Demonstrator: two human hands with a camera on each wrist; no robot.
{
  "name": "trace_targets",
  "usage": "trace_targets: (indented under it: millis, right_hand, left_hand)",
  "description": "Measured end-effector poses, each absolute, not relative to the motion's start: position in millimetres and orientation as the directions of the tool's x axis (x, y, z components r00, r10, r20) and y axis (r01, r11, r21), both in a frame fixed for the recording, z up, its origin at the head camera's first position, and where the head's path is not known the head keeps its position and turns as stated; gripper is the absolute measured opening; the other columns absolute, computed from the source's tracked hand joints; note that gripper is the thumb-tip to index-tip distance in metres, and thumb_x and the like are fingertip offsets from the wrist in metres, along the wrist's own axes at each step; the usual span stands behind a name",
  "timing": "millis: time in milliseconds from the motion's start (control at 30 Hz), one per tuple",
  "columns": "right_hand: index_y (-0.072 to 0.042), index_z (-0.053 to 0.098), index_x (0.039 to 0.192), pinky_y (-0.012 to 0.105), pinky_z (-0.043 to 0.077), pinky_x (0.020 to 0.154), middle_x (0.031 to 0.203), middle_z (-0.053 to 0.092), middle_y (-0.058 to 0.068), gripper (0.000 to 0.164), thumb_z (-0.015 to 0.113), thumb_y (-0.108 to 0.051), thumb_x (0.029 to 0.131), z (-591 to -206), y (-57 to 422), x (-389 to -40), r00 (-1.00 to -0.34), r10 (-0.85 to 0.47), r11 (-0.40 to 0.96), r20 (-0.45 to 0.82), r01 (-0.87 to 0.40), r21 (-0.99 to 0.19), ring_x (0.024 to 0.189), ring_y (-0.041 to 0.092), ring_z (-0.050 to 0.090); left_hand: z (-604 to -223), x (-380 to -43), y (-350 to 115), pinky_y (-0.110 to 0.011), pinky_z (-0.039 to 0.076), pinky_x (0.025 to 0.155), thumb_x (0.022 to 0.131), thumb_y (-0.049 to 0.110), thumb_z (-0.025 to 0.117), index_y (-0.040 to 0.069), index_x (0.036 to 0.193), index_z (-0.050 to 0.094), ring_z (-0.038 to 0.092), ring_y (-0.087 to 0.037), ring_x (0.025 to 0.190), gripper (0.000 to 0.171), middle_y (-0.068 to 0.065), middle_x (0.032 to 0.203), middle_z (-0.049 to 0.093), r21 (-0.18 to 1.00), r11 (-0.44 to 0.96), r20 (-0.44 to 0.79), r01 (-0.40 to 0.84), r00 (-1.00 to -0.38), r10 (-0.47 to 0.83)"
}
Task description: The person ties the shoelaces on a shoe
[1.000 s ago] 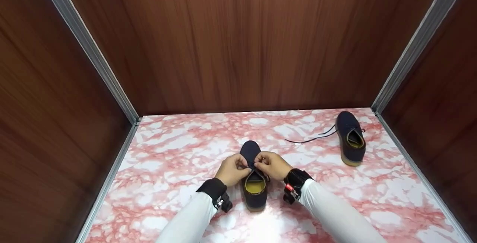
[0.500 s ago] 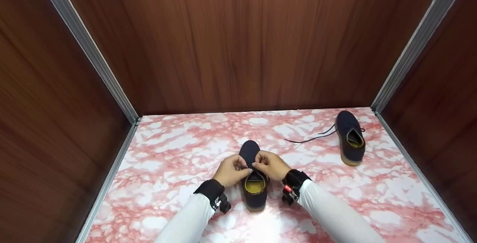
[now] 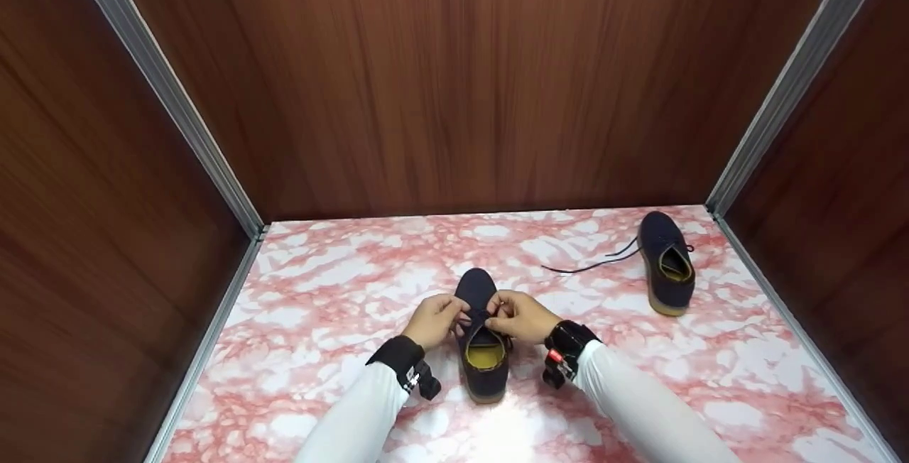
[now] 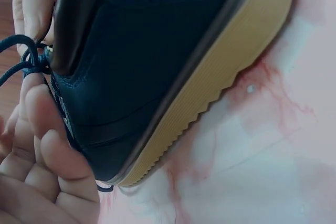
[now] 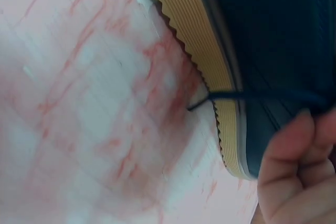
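A dark navy lace-up shoe [image 3: 476,285] with a tan ridged sole and yellow insole stands toe away, between both hands. My right hand [image 3: 524,317] pinches the shoelace [image 5: 262,96] with thumb and finger at the shoe's right side; one lace end hangs over the sole. On the other side is my left hand [image 3: 429,321], its thumb and index finger apart in the head view. The left wrist view has its loosely bent fingers [image 4: 44,108] touching just under the lace knot [image 4: 35,66], where loops stick out.
A matching shoe [image 3: 660,236] stands at the back right, a long lace [image 3: 589,266] trailing left from it. The pink-and-white marbled surface [image 3: 341,271] is bounded by brown wood-look panels [image 3: 440,94] behind and on both sides, with grey metal corner strips [image 3: 177,101].
My left thumb and index finger, earlier together over the laces, have parted and drawn back left. The right hand has shifted slightly and stays at the laces. The shoes stand where they were.
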State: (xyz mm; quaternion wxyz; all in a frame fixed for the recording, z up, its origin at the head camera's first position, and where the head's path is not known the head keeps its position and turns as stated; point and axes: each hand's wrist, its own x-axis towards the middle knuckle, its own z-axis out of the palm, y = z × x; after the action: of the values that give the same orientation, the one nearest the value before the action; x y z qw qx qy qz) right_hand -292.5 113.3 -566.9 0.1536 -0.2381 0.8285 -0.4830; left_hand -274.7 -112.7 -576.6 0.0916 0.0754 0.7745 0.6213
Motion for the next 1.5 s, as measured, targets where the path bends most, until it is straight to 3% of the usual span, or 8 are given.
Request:
trace_targets:
  millis: [233, 500, 767, 967, 1133, 1300, 1500]
  right_hand:
    - [0.000, 0.060, 0.100, 0.018, 0.043, 0.052, 0.067, 0.054, -0.008, 0.007, 0.065, -0.004, 0.097, -567.6, 112.1, -292.5, -0.836, -0.547, 0.411, -0.041, -0.226, -0.883, 0.059, 0.004, 0.051]
    - [-0.002, 0.058, 0.094, 0.017, 0.038, 0.048, 0.063, 0.052, -0.007, 0.014, 0.069, -0.010, 0.099, -569.8, 110.1, -291.9, -0.860, -0.510, 0.418, 0.009, -0.257, -0.871, 0.053, 0.003, 0.048]
    - [-0.003, 0.058, 0.091, 0.017, 0.037, 0.049, 0.063, 0.050, -0.008, 0.018, 0.070, -0.012, 0.099, -570.4, 108.2, -291.2, -0.868, -0.495, 0.428, 0.040, -0.283, -0.858, 0.053, 0.003, 0.047]
    - [-0.003, 0.059, 0.093, 0.017, 0.038, 0.050, 0.063, 0.050, -0.009, 0.017, 0.071, -0.013, 0.099, -571.4, 107.8, -290.6, -0.872, -0.488, 0.436, 0.036, -0.279, -0.856, 0.054, 0.002, 0.049]
    - [-0.003, 0.060, 0.094, 0.017, 0.039, 0.050, 0.065, 0.052, -0.008, 0.018, 0.072, -0.015, 0.099, -572.0, 109.2, -289.9, -0.877, -0.479, 0.428, 0.029, -0.262, -0.865, 0.056, 0.002, 0.049]
    - [-0.003, 0.062, 0.094, 0.017, 0.042, 0.052, 0.077, 0.057, -0.002, 0.017, 0.074, -0.015, 0.097, -572.3, 109.7, -289.5, -0.885, -0.464, 0.440, 0.045, -0.274, -0.855, 0.057, 0.003, 0.050]
    - [-0.004, 0.062, 0.094, 0.018, 0.045, 0.053, 0.086, 0.061, 0.003, 0.015, 0.074, -0.013, 0.097, -571.0, 111.5, -287.7, -0.893, -0.448, 0.442, 0.048, -0.268, -0.856, 0.058, 0.005, 0.051]
  left_hand:
    - [-579.0, -276.1, -109.5, -0.029, 0.058, 0.064, 0.106, 0.013, 0.059, -0.004, 0.102, 0.072, 0.063, -0.009, 0.063, 0.022, -0.010, 0.082, 0.073, 0.957, 0.289, -0.067, 0.009, -0.965, 0.253]
    - [-579.4, -277.1, -106.7, -0.021, 0.052, 0.063, 0.106, 0.017, 0.061, -0.004, 0.097, 0.071, 0.062, -0.010, 0.066, 0.025, -0.012, 0.085, 0.073, 0.946, 0.310, 0.006, 0.094, -0.962, 0.273]
    - [-578.9, -275.3, -107.0, -0.026, 0.055, 0.063, 0.106, 0.024, 0.062, 0.000, 0.096, 0.071, 0.068, -0.023, 0.067, 0.027, 0.003, 0.079, 0.065, 0.948, 0.303, 0.014, 0.099, -0.962, 0.273]
    - [-577.9, -272.5, -108.7, -0.027, 0.055, 0.064, 0.104, 0.021, 0.064, 0.000, 0.097, 0.070, 0.070, -0.048, 0.080, 0.022, -0.001, 0.081, 0.068, 0.945, 0.302, 0.032, 0.123, -0.957, 0.288]
    - [-577.3, -271.7, -109.0, -0.020, 0.049, 0.060, 0.104, 0.019, 0.064, 0.001, 0.096, 0.068, 0.069, -0.053, 0.084, 0.020, -0.001, 0.080, 0.069, 0.943, 0.308, 0.030, 0.124, -0.956, 0.291]
    - [-579.2, -271.9, -108.9, -0.019, 0.049, 0.059, 0.104, 0.016, 0.063, 0.000, 0.095, 0.068, 0.070, -0.049, 0.080, 0.018, 0.002, 0.076, 0.068, 0.945, 0.309, 0.024, 0.112, -0.961, 0.276]
    - [-580.0, -272.7, -108.1, -0.019, 0.050, 0.059, 0.103, 0.014, 0.063, -0.002, 0.095, 0.068, 0.067, -0.021, 0.065, 0.019, -0.010, 0.080, 0.073, 0.948, 0.298, 0.031, 0.112, -0.964, 0.263]
